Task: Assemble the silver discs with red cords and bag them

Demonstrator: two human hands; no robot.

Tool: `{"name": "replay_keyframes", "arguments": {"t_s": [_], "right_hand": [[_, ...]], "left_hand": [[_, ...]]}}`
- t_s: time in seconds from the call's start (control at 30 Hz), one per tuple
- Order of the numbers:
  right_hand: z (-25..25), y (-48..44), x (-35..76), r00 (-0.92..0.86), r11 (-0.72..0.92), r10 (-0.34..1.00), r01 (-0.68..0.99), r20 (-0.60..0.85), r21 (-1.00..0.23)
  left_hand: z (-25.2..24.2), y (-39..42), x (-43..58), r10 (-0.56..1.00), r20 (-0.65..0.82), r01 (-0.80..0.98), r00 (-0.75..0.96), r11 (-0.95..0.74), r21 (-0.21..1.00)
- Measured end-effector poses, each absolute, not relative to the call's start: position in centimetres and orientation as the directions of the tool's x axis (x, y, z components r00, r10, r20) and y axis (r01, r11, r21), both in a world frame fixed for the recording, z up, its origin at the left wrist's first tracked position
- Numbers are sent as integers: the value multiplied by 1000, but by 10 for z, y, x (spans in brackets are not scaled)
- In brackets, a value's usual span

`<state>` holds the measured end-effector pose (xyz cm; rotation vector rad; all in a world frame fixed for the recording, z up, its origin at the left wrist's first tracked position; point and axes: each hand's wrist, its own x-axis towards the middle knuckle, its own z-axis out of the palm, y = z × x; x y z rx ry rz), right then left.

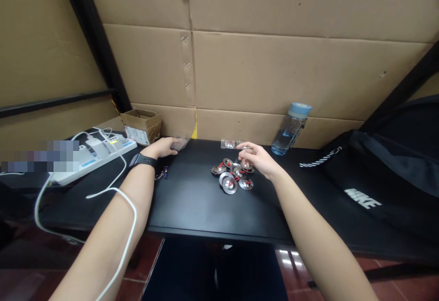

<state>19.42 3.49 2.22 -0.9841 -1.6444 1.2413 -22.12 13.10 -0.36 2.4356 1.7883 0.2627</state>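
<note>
Silvery discs (230,185), mostly dome-side up

On the table (206,216), a heap of discs (229,184), with right hand (255,157) at its rear right; behind the heap, a packet (227,144). Leftward, a keychain (166,172), left hand (167,147) beside a wrapper (183,142), then a box (139,132) and power strip (92,162). Rightward, a bottle (286,132) before the wall (247,72), then a backpack (380,163).

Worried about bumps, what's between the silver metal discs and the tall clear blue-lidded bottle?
In the head view, your bare right hand, fingers at the discs.
</note>
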Motion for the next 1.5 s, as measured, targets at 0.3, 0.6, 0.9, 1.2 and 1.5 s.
{"name": "replay_keyframes", "arguments": {"t_s": [0.3, 0.6, 0.9, 1.2, 1.5], "right_hand": [[21, 34, 192, -350, 178, 930, 153, 115, -972], [20, 34, 192, -372, 178, 922, 165, 106, -970], [18, 36, 193, -371, 182, 924, 206, 95, -962], [18, 35, 193, -376, 185, 922, 219, 92, -958], [13, 46, 199, -215, 264, 954, 274, 208, -925]], "left_hand": [[-23, 145, -215, 917, 228, 922, 329, -363, 131], [-28, 146, -195, 905, 312, 938, 290, -334, 97], [-27, 141, -189, 924, 334, 970, 187, -227, 83], [-32, 146, -183, 945, 247, 968, 215, -239, 72], [-28, 144, -182, 959, 212, 967, 189, -219, 130]]}}
